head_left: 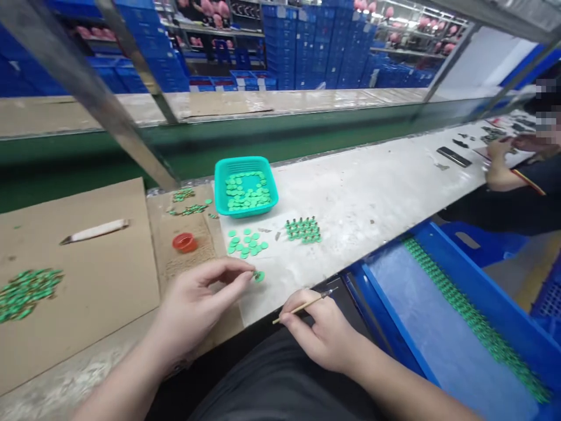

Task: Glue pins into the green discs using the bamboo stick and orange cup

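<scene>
White bench (363, 187) stretching rightward; by its front edge my right grip (322, 334) clasps a slim wooden brush (307, 303), left grip (197, 307) pinching a round green disc (260, 276).

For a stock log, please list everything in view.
Worktable: one, whitish, centre
Basket: one, teal, on the worktable
Discs: many, green, in the basket and loose before it
Clustered pieces: many, green, right of the loose discs
Small cup: one, orange-red, left of centre
Cardboard sheet: one, brown, left
Pointed tool: one, whitish, on that sheet
Small parts: heaps, green and brassy, left
Open crate: one, blue, lower right
Rowed pieces: many, green, in that crate
Oblong object: one, black, right
Stacked crates: many, blue, background
Pink items: many, pink, top
Co-worker: one, dark clothing, far right
Brush-like tool: one, tan, lower centre
Left hand: one, bare, pinching a green piece
Right hand: one, bare, holding the brush-like tool
</scene>
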